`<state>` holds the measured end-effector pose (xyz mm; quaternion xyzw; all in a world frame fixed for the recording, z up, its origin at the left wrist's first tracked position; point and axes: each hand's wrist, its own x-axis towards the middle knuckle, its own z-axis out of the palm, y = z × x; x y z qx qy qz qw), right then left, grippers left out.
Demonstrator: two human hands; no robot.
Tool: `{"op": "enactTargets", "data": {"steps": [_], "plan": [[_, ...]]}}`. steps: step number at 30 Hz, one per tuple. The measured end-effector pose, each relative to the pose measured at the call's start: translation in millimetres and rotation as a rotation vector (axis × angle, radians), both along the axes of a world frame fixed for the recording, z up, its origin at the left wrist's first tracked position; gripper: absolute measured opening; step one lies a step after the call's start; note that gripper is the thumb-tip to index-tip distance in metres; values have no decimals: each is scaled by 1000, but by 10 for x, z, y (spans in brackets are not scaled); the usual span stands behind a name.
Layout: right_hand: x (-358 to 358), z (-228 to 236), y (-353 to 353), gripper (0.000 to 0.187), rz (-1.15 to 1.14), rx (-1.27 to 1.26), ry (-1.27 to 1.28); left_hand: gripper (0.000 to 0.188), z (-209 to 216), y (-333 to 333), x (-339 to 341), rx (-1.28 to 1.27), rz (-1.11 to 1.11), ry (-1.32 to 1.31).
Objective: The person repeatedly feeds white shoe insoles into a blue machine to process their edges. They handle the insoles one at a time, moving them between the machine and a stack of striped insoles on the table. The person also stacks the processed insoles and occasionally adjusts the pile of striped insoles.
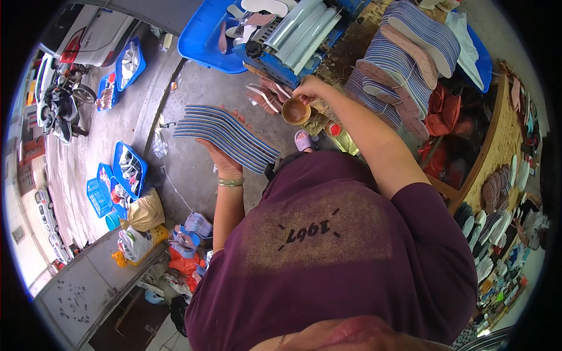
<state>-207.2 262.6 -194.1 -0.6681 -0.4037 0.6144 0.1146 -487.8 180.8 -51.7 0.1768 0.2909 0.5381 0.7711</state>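
Observation:
My left hand (pixel 223 161), with a bangle on its wrist, is closed around a stack of curved shoe soles (pixel 225 133). The soles have blue, white and dark edges and are held together off to the left of my body. At the upper middle, the fingers of my right hand (pixel 310 89) pinch the rim of a small brown bowl (pixel 295 112), which hangs tilted beside the roller machine (pixel 304 35). Its inside faces up towards me and shows a shiny brown surface; I cannot tell what is in it.
A blue tray (pixel 202 38) with loose soles stands left of the machine. Tall sole stacks (pixel 404 58) fill the bench at right. A red-capped bottle (pixel 342 140) stands near my body. Blue baskets (pixel 130 169) and bags (pixel 143 210) sit on the floor at left.

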Motion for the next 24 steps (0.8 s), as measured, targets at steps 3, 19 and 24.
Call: {"op": "enactTargets", "data": {"steps": [3,19,24], "plan": [[-5,6,-3,23,5,13,-18,106,4,-10,-6,-2,1,6],[-39,187,-71,26,44,92,-199,103,-35,-41,25,16,-17,53],[-89,377,-101,25,107,137,-353,103,-30,-34,55,-1,-3,44]]}}
